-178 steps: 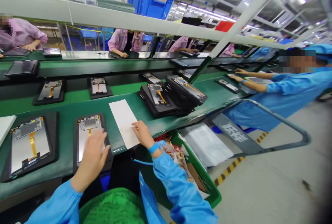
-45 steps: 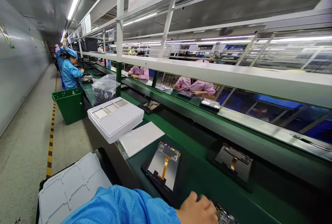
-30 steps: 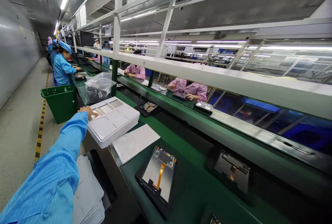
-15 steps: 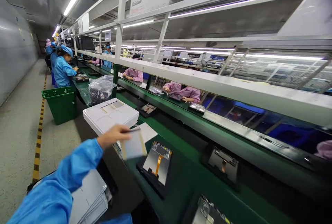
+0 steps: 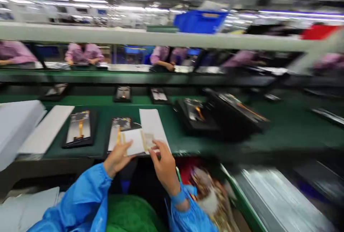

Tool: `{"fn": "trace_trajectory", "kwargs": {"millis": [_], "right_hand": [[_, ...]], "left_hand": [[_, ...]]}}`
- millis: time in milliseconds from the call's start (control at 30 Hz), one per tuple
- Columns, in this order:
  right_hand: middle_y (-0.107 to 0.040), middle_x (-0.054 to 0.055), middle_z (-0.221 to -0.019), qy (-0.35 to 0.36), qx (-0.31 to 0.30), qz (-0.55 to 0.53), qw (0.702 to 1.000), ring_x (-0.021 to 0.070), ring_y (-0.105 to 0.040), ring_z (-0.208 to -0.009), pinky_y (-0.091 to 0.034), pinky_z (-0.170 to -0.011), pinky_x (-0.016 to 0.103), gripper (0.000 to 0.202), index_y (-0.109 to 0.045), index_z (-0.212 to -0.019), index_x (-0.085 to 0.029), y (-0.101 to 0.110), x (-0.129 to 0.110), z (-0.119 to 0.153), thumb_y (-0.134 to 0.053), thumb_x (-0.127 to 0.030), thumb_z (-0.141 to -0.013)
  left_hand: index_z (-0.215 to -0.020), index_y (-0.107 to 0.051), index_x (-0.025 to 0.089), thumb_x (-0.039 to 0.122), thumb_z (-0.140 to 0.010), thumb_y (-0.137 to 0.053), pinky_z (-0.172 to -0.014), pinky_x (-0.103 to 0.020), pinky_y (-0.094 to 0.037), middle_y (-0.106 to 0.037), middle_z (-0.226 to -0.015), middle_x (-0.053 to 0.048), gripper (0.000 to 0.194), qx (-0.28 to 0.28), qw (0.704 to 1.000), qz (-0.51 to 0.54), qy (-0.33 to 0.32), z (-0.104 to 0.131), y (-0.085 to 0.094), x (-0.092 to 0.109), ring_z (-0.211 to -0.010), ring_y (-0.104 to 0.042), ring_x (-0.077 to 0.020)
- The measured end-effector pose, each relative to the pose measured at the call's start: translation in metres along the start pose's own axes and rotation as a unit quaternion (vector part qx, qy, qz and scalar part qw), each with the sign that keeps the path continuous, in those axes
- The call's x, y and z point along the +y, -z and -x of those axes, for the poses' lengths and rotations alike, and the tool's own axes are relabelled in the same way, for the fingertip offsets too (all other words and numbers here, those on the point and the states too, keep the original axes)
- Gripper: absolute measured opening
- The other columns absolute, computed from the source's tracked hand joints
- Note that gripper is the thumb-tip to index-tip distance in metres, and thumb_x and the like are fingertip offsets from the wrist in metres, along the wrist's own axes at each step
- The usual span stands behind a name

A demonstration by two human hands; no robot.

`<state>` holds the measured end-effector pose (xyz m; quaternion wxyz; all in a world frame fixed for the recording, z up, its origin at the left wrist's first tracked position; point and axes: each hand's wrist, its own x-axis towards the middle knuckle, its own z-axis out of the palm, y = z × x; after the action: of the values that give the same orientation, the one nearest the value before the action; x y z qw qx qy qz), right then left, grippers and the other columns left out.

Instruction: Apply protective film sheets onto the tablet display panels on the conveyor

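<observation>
A flat white piece with yellowish edge strips (image 5: pixel 133 141) is held level over the front edge of the green bench. My left hand (image 5: pixel 118 158) grips it at its left side, thumb on top. At its right edge my right hand (image 5: pixel 162 162) has thumb and fingers close together; what lies between them is too small to make out. Behind the piece, partly covered, is an opened device with an orange ribbon (image 5: pixel 113 139). A white sheet (image 5: pixel 153 121) lies under and behind my right fingers. Another opened device (image 5: pixel 79 128) rests further left on a black holder.
White boxes (image 5: pixel 18 124) stand at the left. More devices in black holders (image 5: pixel 193 114) sit along the green bench (image 5: pixel 182 142). Below right is a bin of scraps (image 5: pixel 212 196) beside stacked pale trays (image 5: pixel 285 196). People in pink sleeves work across the line.
The view has swung right, from down the line to facing the bench. The white piece is now before me in my left hand, and my right hand has come into view at its right edge.
</observation>
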<state>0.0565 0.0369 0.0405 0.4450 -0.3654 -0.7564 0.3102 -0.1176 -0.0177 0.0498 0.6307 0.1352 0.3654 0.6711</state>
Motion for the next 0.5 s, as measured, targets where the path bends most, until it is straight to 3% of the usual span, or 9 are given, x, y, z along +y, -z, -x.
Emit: {"fn": "trace_trajectory", "kwargs": {"millis": [67,133,333,400,500], "right_hand": [[-0.066,0.013,-0.114,0.064,0.013,0.070,0.995,0.0239,-0.066,-0.100,-0.059,-0.084,0.038,0.023,-0.065,-0.116,-0.021,0.020,0.007,0.004,-0.054,-0.028,-0.098],[-0.066,0.011,-0.109,0.121,-0.024,0.121,0.985,0.0230,-0.065,-0.101,-0.058,-0.086,0.037,0.020,-0.065,-0.115,-0.022,0.032,0.012,0.011,-0.055,-0.021,-0.097],[-0.066,0.009,-0.092,0.197,-0.069,0.281,0.937,0.0202,-0.062,-0.091,-0.054,-0.077,0.029,0.017,-0.063,-0.098,-0.018,0.036,0.016,0.029,-0.047,-0.013,-0.100],[-0.066,0.008,-0.088,0.227,-0.091,0.341,0.908,0.0190,-0.062,-0.087,-0.053,-0.075,0.028,0.021,-0.062,-0.092,-0.018,0.037,0.017,0.031,-0.043,-0.013,-0.100],[-0.063,0.006,-0.081,0.281,-0.131,0.425,0.850,0.0169,-0.059,-0.075,-0.050,-0.073,0.028,0.024,-0.060,-0.082,-0.017,0.040,0.018,0.028,-0.045,-0.013,-0.100]], "left_hand": [[-0.134,-0.056,0.016,0.018,-0.085,-0.070,-0.099,-0.052,-0.054,-0.073,-0.118,-0.013,0.051,-0.002,0.999,-0.023,0.041,-0.011,-0.006,0.001,-0.108,-0.070,-0.0302],[-0.135,-0.055,0.015,0.017,-0.087,-0.068,-0.100,-0.053,-0.054,-0.073,-0.119,-0.014,0.051,-0.012,0.996,-0.048,0.070,-0.018,-0.012,0.000,-0.108,-0.070,-0.0305],[-0.137,-0.056,0.015,0.016,-0.081,-0.072,-0.102,-0.051,-0.055,-0.072,-0.123,-0.014,0.058,-0.008,0.987,-0.118,0.108,-0.014,-0.028,-0.016,-0.118,-0.066,-0.0335],[-0.138,-0.058,0.020,0.021,-0.074,-0.076,-0.102,-0.052,-0.055,-0.071,-0.125,-0.010,0.066,0.016,0.977,-0.171,0.126,-0.015,-0.028,-0.020,-0.122,-0.063,-0.0357],[-0.136,-0.059,0.041,0.035,-0.064,-0.080,-0.100,-0.053,-0.056,-0.069,-0.128,0.002,0.075,0.026,0.955,-0.256,0.147,-0.022,-0.020,-0.021,-0.130,-0.055,-0.0369]]}}
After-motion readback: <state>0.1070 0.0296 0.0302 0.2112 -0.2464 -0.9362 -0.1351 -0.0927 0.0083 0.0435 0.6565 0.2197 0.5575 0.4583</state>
